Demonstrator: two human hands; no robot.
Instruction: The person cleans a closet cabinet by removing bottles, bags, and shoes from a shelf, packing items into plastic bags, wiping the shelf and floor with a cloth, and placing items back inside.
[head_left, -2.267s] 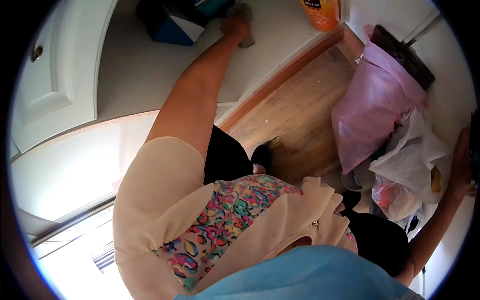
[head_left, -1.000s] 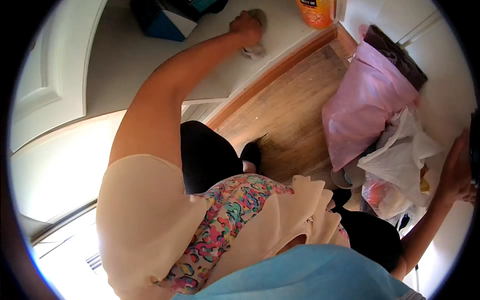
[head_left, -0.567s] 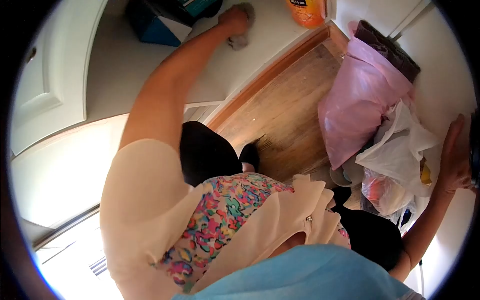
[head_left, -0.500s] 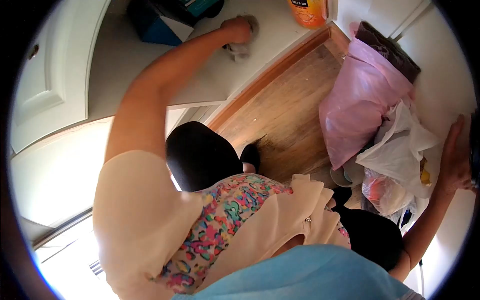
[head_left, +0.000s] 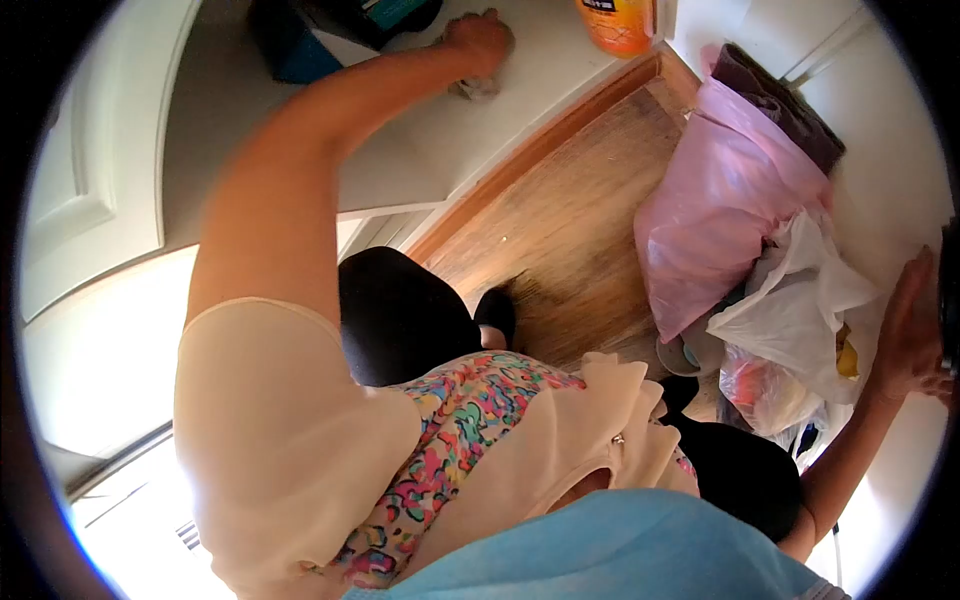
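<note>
My left hand is closed on a greyish crumpled cloth, pressed against the pale shelf surface at the top. Just left of it is a blue and white box with dark and teal items. To the right of the cloth stands an orange bottle, cut off by the top edge. At the right edge my right hand rests against the white surface with thumb and fingers apart, beside a black object. Its fingertips are partly out of sight.
A pink plastic bag with a dark brown folded cloth behind it leans at the right. Below are a white bag and a clear bag. A white cabinet door is at the left, above the wooden floor.
My left hand has moved back and forth over the shelf with the cloth, most recently slightly upward. My right hand has stayed by the black object. The view has shifted a little.
</note>
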